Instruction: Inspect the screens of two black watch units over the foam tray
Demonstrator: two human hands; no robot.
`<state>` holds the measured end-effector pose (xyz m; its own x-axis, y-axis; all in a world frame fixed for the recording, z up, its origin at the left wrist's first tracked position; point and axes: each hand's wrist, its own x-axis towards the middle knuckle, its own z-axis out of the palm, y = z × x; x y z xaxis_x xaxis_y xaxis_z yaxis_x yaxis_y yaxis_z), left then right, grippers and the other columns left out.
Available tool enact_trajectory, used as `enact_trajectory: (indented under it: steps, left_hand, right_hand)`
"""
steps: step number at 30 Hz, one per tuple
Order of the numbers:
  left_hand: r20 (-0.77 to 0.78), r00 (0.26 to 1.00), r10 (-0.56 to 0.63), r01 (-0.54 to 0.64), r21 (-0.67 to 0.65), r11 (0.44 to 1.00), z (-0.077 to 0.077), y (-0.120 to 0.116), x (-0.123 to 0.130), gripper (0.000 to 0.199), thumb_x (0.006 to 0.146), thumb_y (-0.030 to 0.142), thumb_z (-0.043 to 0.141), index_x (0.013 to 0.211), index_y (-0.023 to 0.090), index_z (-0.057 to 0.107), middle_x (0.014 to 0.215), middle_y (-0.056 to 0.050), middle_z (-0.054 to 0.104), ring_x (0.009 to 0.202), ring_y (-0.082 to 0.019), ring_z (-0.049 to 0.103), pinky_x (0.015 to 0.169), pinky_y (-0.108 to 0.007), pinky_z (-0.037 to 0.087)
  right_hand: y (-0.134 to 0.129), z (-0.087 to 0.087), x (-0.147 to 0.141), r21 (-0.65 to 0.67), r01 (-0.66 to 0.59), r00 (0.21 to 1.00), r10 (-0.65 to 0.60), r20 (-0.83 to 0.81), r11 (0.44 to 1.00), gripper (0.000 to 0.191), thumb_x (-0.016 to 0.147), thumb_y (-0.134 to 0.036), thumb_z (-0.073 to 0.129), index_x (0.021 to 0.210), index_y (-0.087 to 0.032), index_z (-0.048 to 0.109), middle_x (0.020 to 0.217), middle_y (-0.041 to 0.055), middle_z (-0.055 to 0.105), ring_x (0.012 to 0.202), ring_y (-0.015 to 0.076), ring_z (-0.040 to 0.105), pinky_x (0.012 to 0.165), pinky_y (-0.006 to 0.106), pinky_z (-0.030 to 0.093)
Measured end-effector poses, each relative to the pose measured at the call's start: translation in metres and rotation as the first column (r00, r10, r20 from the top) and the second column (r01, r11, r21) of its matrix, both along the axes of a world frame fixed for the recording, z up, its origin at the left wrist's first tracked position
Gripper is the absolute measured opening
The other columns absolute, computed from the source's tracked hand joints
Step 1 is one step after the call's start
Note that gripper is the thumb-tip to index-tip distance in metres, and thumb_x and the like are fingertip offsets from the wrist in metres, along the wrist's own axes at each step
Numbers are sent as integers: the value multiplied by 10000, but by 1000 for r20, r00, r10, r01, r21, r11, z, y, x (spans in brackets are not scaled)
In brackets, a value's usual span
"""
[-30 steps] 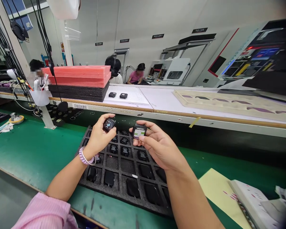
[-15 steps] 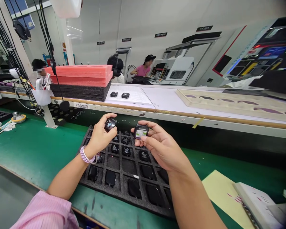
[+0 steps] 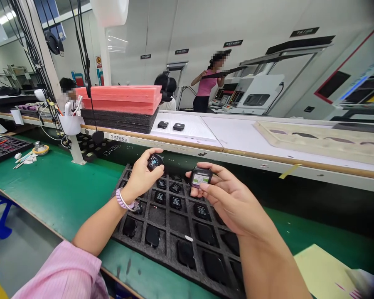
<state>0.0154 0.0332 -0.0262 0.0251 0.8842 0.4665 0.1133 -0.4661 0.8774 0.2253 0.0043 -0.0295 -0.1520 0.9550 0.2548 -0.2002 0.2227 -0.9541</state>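
My left hand [image 3: 145, 172] is closed on a dark smartwatch case [image 3: 155, 162] whose lit screen shows a watch face. In my right hand [image 3: 224, 191] I grip a second watch case [image 3: 201, 177], its screen lit with white and green bands; my thumb lies at its lower edge. Both are held above a black foam tray [image 3: 158, 215] divided into square compartments. Many compartments hold black watch cases, such as a dark-screened one [image 3: 152, 236] in the near row; several farther ones show lit lines of text. A small white piece [image 3: 188, 238] lies on a divider.
Behind the tray runs a raised shelf [image 3: 202, 145] with red foam sheets [image 3: 121, 99] stacked on black ones, two small black cases [image 3: 178, 127] and a beige tray [image 3: 299, 135]. Cables hang at left. Yellow paper [image 3: 324, 270] lies at right. A person in pink [image 3: 207, 85] stands beyond.
My view has swung left, so the scene sits farther right. Both hands keep hold of their watch cases. The person in pink behind has risen and holds a dark flat panel.
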Motion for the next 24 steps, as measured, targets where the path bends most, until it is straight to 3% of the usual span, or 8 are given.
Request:
enact_trajectory:
  steps: [2, 4, 7, 11, 14, 18, 24]
  left_hand:
    - [107, 993, -41, 46, -45, 998, -1, 4, -1, 455, 791, 138, 678, 1234, 178, 582, 945, -17, 604, 765, -109, 534, 693, -218, 449]
    - [217, 971, -99, 127, -121, 984, -1, 8, -1, 550, 798, 166, 696, 1324, 178, 534, 995, -32, 617, 747, -100, 570, 652, -206, 461]
    - [370, 915, -160, 256, -226, 940, 3, 9, -2, 573, 862, 192, 618, 1416, 174, 472, 960, -28, 612, 606, -70, 584, 557, -194, 451]
    - [533, 826, -184, 363, -252, 897, 8, 7, -4, 553, 889, 207, 582, 1426, 152, 464, 917, -40, 628, 627, -112, 664, 589, -217, 522]
    - [550, 814, -188, 368, -237, 899, 9, 7, -7, 539, 871, 214, 598, 1397, 149, 497, 870, -32, 629, 655, -149, 703, 625, -248, 569]
    - [459, 863, -212, 318, -167, 933, 11, 6, -11, 503, 807, 202, 645, 1304, 166, 577, 884, -16, 626, 676, -166, 726, 660, -268, 606]
    - [373, 908, -192, 245, -101, 964, 12, 5, -14, 469, 737, 199, 650, 1203, 167, 613, 901, -14, 646, 672, -157, 729, 651, -250, 614]
  right_hand:
    - [2, 0, 0, -23, -3, 999, 2, -35, 1000, 548, 702, -327, 911, 1169, -266, 630, 969, 30, 712, 675, 145, 639, 671, 263, 568]
    - [4, 0, 1, -58, -9, 996, 4, -89, 998, 554, 678, -308, 919, 1154, -264, 640, 986, 34, 714, 670, 145, 632, 663, 270, 568]
    - [7, 3, 2, -139, -34, 981, 6, -196, 990, 554, 640, -261, 925, 1127, -270, 662, 1026, 39, 718, 664, 138, 616, 648, 271, 562]
    - [12, 5, 4, -235, -93, 950, 15, -313, 968, 493, 628, -243, 905, 1077, -253, 703, 1044, 67, 721, 668, 146, 599, 562, 250, 530]
    - [15, 3, 4, -251, -94, 942, 5, -334, 964, 462, 639, -266, 904, 1059, -233, 715, 1041, 89, 724, 669, 156, 600, 553, 256, 526]
    - [15, 1, 2, -190, -48, 948, -15, -317, 981, 510, 677, -323, 920, 1122, -240, 685, 1049, 90, 729, 689, 157, 614, 645, 283, 551]
    - [9, 2, -4, -151, -42, 971, 4, -239, 988, 563, 703, -403, 924, 1162, -246, 637, 1067, 91, 728, 685, 165, 632, 658, 299, 532]
